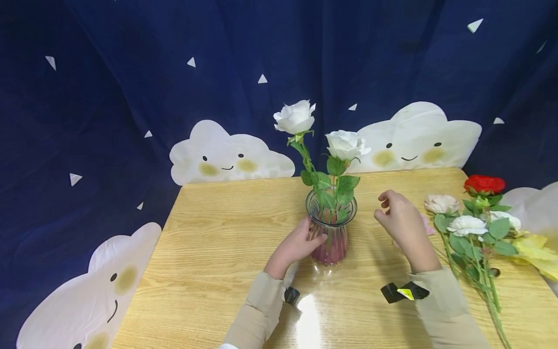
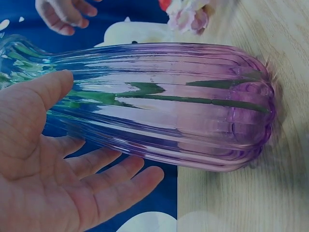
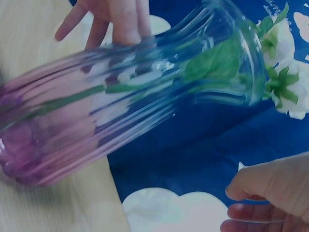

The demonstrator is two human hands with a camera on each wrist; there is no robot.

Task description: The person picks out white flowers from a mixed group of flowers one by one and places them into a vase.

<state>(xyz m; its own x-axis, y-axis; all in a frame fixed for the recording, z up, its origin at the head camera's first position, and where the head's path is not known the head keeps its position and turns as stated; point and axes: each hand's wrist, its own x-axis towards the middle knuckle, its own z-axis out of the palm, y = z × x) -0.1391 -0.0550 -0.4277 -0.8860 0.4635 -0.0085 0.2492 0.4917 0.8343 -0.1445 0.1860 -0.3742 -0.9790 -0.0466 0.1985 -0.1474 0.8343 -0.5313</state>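
Observation:
A ribbed glass vase (image 1: 330, 242), clear at the rim and pink-purple toward its base, stands upright on the wooden table. Two white roses (image 1: 294, 118) with leafy green stems rise out of it; one stem (image 2: 193, 100) shows through the glass. My left hand (image 1: 296, 245) is at the vase's left side, thumb across the front. In the left wrist view its fingers (image 2: 137, 169) look fairly straight and spread along the glass. To the right of the vase, my right hand (image 1: 405, 228) is raised, its fingers loosely bent and holding nothing.
Loose artificial flowers lie at the table's right: a red one (image 1: 485, 183), a pale pink one (image 1: 441, 204), white ones (image 1: 467, 226) and a yellow one (image 1: 537, 254). A pink bloom (image 1: 427, 226) is partly hidden behind my right hand. A dark blue curtain (image 1: 244, 43) hangs behind the table.

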